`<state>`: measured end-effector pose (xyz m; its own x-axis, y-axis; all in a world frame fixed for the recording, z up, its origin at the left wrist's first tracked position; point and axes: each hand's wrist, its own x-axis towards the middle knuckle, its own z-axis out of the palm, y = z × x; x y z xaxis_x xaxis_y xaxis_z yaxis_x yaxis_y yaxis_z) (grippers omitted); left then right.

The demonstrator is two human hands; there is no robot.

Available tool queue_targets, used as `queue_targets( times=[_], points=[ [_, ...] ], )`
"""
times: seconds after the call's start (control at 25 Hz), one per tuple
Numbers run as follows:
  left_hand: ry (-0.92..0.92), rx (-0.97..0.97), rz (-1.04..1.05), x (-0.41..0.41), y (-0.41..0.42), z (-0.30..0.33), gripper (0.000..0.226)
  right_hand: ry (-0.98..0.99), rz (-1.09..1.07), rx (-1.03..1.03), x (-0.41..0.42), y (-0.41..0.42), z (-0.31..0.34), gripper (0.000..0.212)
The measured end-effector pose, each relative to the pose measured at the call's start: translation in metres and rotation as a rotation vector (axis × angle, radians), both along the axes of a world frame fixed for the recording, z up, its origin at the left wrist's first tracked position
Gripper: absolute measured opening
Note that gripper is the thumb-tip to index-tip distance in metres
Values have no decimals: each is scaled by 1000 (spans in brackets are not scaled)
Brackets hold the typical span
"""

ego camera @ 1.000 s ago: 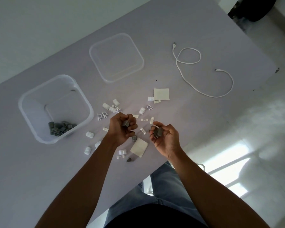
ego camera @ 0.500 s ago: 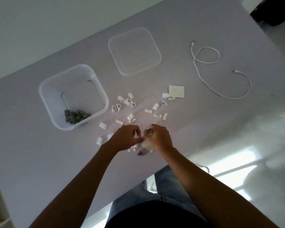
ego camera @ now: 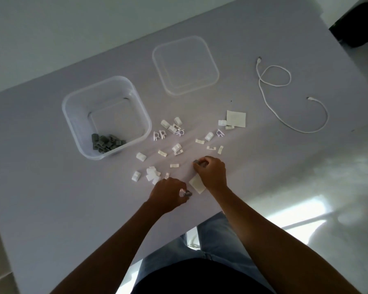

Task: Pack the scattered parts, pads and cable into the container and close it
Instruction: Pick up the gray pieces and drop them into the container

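A clear square container (ego camera: 142, 115) stands at the left with several grey clips (ego camera: 106, 142) in its near corner. Its clear lid (ego camera: 216, 70) lies flat behind the parts. Several white clips (ego camera: 176, 147) are scattered across the middle of the table. One square pad (ego camera: 236, 118) lies at the right of them, another pad (ego camera: 196, 185) lies partly under my right hand. A white cable (ego camera: 270, 102) curls at the far right. My left hand (ego camera: 168, 195) pinches a small grey clip (ego camera: 187, 194) on the table. My right hand (ego camera: 210, 172) is closed around grey clips (ego camera: 197, 161).
The table's near edge (ego camera: 136, 259) runs diagonally just behind my hands, with my legs and a bright floor below it. A dark object (ego camera: 357, 24) sits off the table at the top right.
Both hands, raised and holding grey clips a second ago, came down to the table. My left hand moved toward me onto the grey clip near the pad; my right hand moved forward past the pad.
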<state>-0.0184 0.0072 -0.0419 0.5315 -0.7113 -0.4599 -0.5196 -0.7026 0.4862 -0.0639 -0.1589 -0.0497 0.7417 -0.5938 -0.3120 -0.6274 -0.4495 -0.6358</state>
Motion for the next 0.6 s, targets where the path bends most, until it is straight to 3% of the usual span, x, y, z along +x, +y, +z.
queue_targets(
  times=[0.04,0.12,0.16,0.24,0.32,0.4,0.6],
  points=[
    [81,-53,79,2,2,4,33,-53,-101,182,4,-1,6,18],
    [367,-216,305,10,5,15,25,-158,-367,759,14,-3,25,23],
    [576,-312,464,18,9,25,22,-202,-444,1031,19,-4,36,26],
    [1023,-526,732,41,19,46,18,-266,-457,1346,30,-6,53,25],
    [1290,-738,842,67,30,63,10,-294,-357,1469,46,-3,67,23],
    [1390,-884,894,91,42,76,11,-319,-259,1505,65,3,79,22],
    [1321,-1063,1031,144,69,103,20,-321,-137,1472,124,25,99,29]
  ],
)
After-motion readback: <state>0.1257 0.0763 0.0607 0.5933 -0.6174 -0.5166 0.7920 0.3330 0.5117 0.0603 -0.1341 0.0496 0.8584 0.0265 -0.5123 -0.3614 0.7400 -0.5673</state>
